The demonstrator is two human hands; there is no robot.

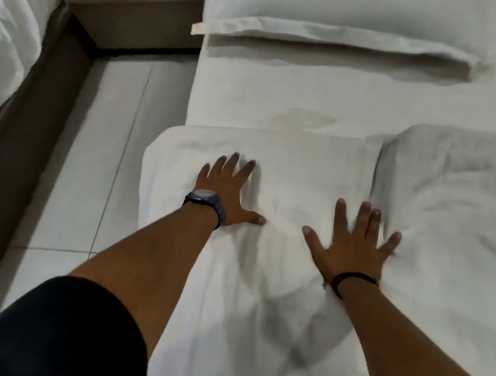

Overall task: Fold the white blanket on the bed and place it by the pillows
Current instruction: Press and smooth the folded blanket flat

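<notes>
**Both palms pressing the blanket flat**

Left hand (pixel 223 192) and right hand (pixel 351 246) are lying wide, fingers spread, gripping nothing, on the white blanket (pixel 278 257). Blanket is sitting along the bed (pixel 255 91) left edge, well short of the pillow (pixel 349 12).

Left hand (pixel 226 191), right hand (pixel 351 246): flat, fingers spread.

The white blanket (pixel 292 168) is soft, matt, creased cloth. The floor (pixel 88 162) is smooth, pale, faintly glossy tile.
</notes>
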